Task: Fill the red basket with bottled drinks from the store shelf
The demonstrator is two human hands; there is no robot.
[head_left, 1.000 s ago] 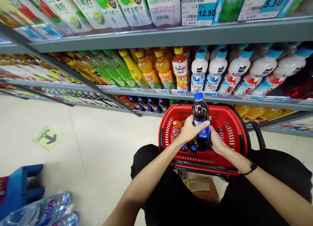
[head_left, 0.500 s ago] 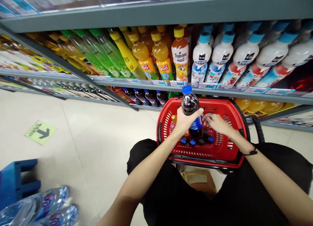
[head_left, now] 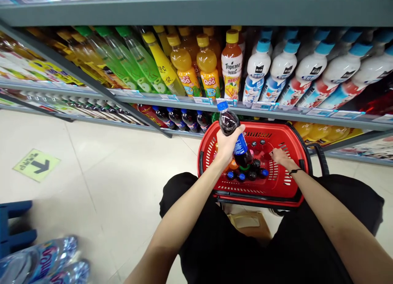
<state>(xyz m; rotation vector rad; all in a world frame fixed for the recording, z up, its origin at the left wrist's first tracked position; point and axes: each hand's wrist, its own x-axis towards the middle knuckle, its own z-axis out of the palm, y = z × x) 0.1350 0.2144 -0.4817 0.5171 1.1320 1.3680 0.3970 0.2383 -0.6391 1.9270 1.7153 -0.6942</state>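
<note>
My left hand is wrapped round a dark cola bottle with a blue cap and blue label. The bottle leans to the left over a red shopping basket, its base just above the drinks inside. Several capped bottles stand in the basket, with blue, black, orange and green tops. At the basket's right side my right hand is closed, fingers curled in above the inner wall; what they grip, if anything, is too small to make out.
A shelf of drinks runs behind the basket, with milk drink bottles, juice bottles and cola bottles below. A blue stool and water bottles are at lower left. A cardboard box lies under the basket.
The cola bottle has shifted slightly left and now tilts more. My right hand has moved right, away from the bottle, toward the basket's right side.
</note>
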